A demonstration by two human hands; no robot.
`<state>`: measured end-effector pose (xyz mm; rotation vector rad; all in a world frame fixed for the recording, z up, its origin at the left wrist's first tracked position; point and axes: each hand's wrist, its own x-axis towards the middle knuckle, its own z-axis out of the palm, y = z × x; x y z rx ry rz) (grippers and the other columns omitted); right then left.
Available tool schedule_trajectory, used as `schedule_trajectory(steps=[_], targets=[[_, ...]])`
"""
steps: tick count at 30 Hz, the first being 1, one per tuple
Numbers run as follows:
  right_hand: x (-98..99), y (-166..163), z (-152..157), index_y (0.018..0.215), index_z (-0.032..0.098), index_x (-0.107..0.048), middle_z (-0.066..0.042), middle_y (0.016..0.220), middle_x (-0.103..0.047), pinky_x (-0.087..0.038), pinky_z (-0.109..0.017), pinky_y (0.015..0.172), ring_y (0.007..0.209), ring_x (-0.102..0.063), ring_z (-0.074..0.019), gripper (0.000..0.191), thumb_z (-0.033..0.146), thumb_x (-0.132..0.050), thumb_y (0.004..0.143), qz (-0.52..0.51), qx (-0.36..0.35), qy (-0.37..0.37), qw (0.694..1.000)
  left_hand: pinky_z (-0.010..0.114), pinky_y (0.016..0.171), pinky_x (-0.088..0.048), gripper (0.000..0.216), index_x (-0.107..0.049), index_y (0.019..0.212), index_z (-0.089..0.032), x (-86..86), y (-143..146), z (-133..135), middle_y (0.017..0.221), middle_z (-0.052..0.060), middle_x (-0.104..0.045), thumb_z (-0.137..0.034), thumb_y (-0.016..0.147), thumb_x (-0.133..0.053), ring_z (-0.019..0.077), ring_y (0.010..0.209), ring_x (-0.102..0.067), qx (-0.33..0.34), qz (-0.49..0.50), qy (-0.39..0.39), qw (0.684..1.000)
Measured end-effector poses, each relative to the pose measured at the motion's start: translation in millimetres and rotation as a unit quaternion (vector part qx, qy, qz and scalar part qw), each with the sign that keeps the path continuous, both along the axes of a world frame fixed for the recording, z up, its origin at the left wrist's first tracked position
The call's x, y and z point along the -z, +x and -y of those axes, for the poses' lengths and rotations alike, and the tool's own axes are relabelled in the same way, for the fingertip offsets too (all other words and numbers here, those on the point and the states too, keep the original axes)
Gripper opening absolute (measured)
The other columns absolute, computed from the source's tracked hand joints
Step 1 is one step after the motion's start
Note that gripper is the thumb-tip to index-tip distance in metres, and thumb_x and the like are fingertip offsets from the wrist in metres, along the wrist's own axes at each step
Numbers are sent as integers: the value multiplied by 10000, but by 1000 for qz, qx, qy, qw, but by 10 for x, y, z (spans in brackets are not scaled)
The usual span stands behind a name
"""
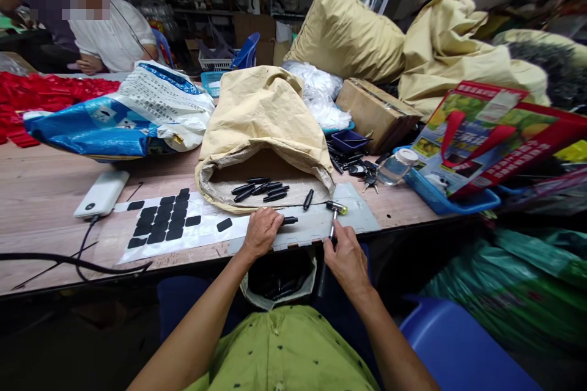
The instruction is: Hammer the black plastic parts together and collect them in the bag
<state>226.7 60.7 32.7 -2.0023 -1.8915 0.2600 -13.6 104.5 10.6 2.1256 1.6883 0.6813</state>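
My left hand (262,230) is closed on a small black cylindrical part (290,220) that lies on a grey metal plate (353,214) at the table's near edge. My right hand (345,255) grips the handle of a small hammer (336,209), whose head hovers just right of the part. Behind them an open tan sack (263,128) lies on its side with several more black parts (261,189) in its mouth. One loose black part (308,199) lies between the sack and the hammer.
A white sheet with several black pads (165,220) lies to the left, beside a white power bank (101,193) and cables. A blue-white bag (114,116), boxes, keys (367,174), a blue tray (458,198) and a red bag crowd the table. Another person sits far left.
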Motion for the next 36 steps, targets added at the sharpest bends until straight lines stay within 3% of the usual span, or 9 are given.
schedule_trajectory(steps=[5,9,14,19,23,29,31,33,36], targets=[[-73,-29,0,1425,190,-541,-74,1151,-627,-447,-261,734,929,-637,-182,481,303,-546,958,42,8,-27,999,376,830,-319,404,-661,823,-215,-54,-12,13,896,30,-644,-391,1065,-389,213,925,-524,16,25,-11,999],[-77,-32,-8,1441,185,-532,-76,1167,-636,-452,-257,745,958,-646,-183,497,312,-553,961,65,6,-25,998,396,868,-312,361,-719,848,-241,-128,-39,81,903,23,-665,-438,1032,-478,214,936,-527,81,67,-18,994],[-35,-28,3,1456,196,-522,-80,1172,-636,-460,-264,718,949,-654,-188,504,321,-544,968,77,4,-16,997,422,953,-313,197,-763,889,-282,-141,-60,264,1084,34,-644,-461,902,-684,242,1043,-505,174,73,-6,982],[-5,-32,17,1467,188,-508,-91,1180,-627,-466,-260,714,951,-660,-191,517,324,-542,969,81,4,-10,997,431,973,-329,138,-741,849,-258,-168,-23,346,1102,37,-621,-377,793,-783,254,1064,-502,178,62,-5,982],[-9,-30,20,1476,171,-498,-97,1180,-632,-475,-260,728,959,-665,-195,531,316,-545,967,76,-2,-7,997,417,944,-364,96,-710,962,-243,-264,123,151,1049,43,-654,-237,891,-645,241,1035,-518,133,33,20,990],[-47,-35,33,1470,169,-504,-93,1188,-641,-482,-254,751,966,-672,-193,522,307,-546,969,65,-3,-10,998,452,930,-375,530,-638,1307,-298,-362,467,-478,1268,91,-611,-60,839,-562,290,1128,-497,133,-134,110,976],[-53,-35,38,1471,164,-505,-96,1184,-642,-486,-254,754,963,-674,-191,524,304,-546,968,64,-3,-13,998,462,940,-373,561,-662,1276,-307,-370,544,-653,1378,92,-564,-39,788,-598,306,1182,-484,163,-176,114,964],[-55,-36,42,1476,162,-503,-97,1183,-643,-491,-256,755,960,-675,-192,530,303,-548,966,62,-2,-13,998,477,954,-363,452,-705,1164,-282,-388,583,-758,1438,79,-546,-53,784,-619,315,1213,-479,200,-205,117,951],[-54,-39,44,1482,163,-502,-97,1188,-645,-497,-258,759,958,-677,-194,539,298,-548,962,56,-1,-10,998,496,992,-331,285,-706,1040,-236,-441,573,-760,1351,77,-635,-77,820,-619,318,1238,-483,235,-212,123,941]])
